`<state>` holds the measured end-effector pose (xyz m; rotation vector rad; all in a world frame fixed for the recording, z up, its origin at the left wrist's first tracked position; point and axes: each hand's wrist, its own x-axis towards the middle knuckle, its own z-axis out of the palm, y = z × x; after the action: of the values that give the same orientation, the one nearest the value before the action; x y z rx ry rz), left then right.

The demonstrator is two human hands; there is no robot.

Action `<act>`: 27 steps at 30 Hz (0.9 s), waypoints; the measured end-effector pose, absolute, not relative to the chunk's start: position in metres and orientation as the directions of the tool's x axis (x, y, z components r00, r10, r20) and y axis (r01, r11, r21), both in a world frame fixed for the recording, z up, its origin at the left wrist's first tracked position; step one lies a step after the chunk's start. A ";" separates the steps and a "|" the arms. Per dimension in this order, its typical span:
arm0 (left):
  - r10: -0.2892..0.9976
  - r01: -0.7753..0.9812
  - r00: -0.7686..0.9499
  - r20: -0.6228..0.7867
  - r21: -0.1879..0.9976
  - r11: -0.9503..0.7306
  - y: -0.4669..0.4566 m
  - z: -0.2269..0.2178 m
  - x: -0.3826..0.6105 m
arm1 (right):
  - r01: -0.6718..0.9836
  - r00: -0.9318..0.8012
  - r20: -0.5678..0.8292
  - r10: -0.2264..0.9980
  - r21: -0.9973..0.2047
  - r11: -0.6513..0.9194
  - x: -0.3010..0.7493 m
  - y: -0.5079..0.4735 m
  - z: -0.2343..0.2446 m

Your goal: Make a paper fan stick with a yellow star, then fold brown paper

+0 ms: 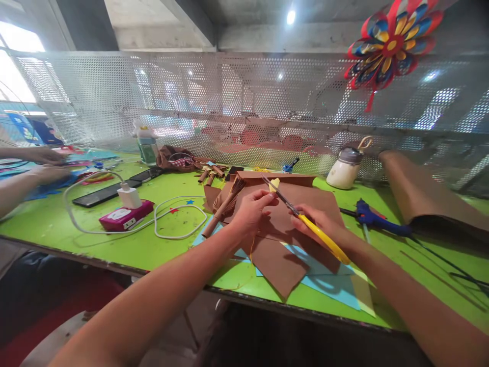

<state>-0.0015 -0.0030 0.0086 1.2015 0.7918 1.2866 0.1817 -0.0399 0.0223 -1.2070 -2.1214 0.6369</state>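
Note:
Between the fingertips of my left hand [255,208] is a small pale yellow paper piece [274,184]. My right hand [317,224] is closed round the yellow-handled scissors [323,238], whose blades lie across the edge of the paper piece. Whether the blades are parted I cannot make out. Beneath both hands lie brown paper sheets [282,260], overlapping light blue paper [332,290]. A rolled brown paper stick with a pleated fan [223,206] rests just left of my left hand.
A glue gun [376,218] and a large brown paper roll [428,188] lie at right, near a white jar [344,168]. A purple power adapter [126,216], its white cable and dark phones [107,192] occupy the left. Another person's hands [48,165] work at far left.

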 end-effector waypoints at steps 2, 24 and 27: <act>0.970 -0.282 0.169 0.176 0.951 -0.123 -0.003 0.009 -0.001 | 0.578 -0.390 0.273 0.879 -0.671 0.464 0.181 -0.039 0.021; 0.971 -0.307 0.192 0.141 0.949 -0.077 -0.003 0.011 -0.001 | 0.589 -0.452 0.306 0.838 -0.603 0.538 0.188 -0.033 0.017; 0.971 -0.303 0.196 0.138 0.950 -0.074 -0.003 0.012 -0.002 | 0.601 -0.455 0.304 0.837 -0.589 0.541 0.188 -0.033 0.017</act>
<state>-0.0022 -0.0029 0.0116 1.1575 0.7802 1.2509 0.1884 -0.0328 0.0167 -1.1574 -2.2093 0.5425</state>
